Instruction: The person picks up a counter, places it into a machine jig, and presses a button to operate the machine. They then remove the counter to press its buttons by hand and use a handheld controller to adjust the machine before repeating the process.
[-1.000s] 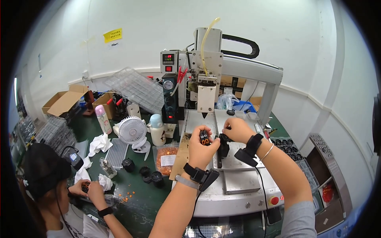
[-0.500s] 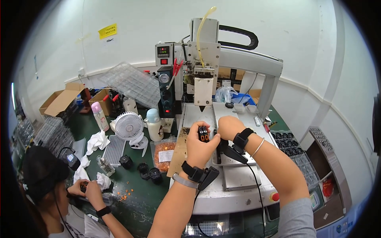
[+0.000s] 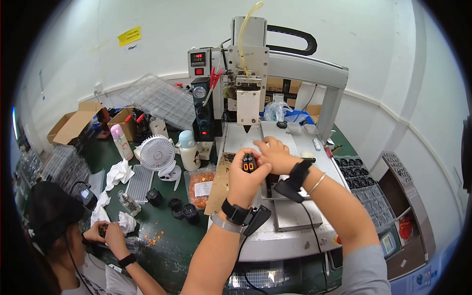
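Note:
My left hand (image 3: 248, 172) is closed around a pair of small black parts with orange rectangular rings (image 3: 249, 162), held upright in front of the dispensing machine (image 3: 248, 105). My right hand (image 3: 276, 155) is just to the right of it, fingers stretched forward and partly apart over the machine's metal bed, with nothing visible in them. Below the right hand lies a shallow metal tray (image 3: 290, 192) with dark pieces at its left, mostly hidden by my hands. The machine's dark pointed nozzle (image 3: 247, 129) hangs beyond my hands.
To the left, a co-worker's hands (image 3: 108, 233) hold a small dark part near scattered orange rings (image 3: 155, 238). A white fan (image 3: 157, 154), a bottle (image 3: 188, 151) and a bag of orange pieces (image 3: 200, 189) stand nearby. Trays of black parts (image 3: 351, 169) lie at right.
My right hand has moved forward and slightly left from beside the tray, and its fingers have stretched out. The left hand still holds the black parts. The view has shifted slightly.

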The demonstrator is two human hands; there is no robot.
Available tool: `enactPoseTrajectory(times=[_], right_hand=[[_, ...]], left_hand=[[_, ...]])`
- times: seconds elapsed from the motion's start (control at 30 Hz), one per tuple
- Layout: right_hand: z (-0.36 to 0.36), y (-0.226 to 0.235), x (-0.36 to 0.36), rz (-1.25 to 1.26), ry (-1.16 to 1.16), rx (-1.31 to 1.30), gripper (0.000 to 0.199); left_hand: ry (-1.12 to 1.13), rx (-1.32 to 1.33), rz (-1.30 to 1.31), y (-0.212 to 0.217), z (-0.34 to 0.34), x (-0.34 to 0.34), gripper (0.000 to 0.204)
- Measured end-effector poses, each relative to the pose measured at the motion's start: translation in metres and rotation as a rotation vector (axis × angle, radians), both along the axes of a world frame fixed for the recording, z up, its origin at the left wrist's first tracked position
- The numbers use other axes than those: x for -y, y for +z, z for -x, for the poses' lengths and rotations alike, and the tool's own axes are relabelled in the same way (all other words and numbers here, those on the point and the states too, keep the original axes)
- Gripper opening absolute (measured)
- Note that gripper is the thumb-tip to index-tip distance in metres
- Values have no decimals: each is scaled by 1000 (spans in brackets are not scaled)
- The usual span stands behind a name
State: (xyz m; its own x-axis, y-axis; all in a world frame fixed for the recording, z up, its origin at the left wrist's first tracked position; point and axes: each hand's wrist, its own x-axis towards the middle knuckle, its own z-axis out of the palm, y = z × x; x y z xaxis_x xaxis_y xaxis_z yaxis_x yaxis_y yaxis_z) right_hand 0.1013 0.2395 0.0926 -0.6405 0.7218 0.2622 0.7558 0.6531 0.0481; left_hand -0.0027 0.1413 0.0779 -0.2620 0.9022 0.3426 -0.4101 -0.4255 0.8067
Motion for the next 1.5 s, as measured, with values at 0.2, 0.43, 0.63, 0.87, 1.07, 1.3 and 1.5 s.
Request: enactPoseTrajectory(times=[0.2, 0.43, 0.63, 0.87, 1.07, 1.3, 1.5], right_hand=[[-102, 76, 70, 249, 335, -303, 37], [-221, 32, 128, 454, -119, 47, 24], [-250, 1, 119, 795, -172, 50, 34], [-245, 3, 111, 862, -178, 122, 30], [-246, 4, 117, 822, -143, 116, 31], [-248, 6, 120, 862, -150, 90, 37], [-267, 4, 110, 1096, -104, -53, 32]], left_hand=[[-231, -347, -74, 7, -5, 25, 25], [-443, -386, 13, 11, -15, 33, 25], [-609, -469, 105, 13, -16, 35, 24], [-665, -449, 120, 13, -15, 35, 22], [-733, -410, 186, 12, -15, 35, 22], [-773, -342, 193, 14, -16, 35, 22], [-842, -167, 377, 18, -16, 35, 24]])
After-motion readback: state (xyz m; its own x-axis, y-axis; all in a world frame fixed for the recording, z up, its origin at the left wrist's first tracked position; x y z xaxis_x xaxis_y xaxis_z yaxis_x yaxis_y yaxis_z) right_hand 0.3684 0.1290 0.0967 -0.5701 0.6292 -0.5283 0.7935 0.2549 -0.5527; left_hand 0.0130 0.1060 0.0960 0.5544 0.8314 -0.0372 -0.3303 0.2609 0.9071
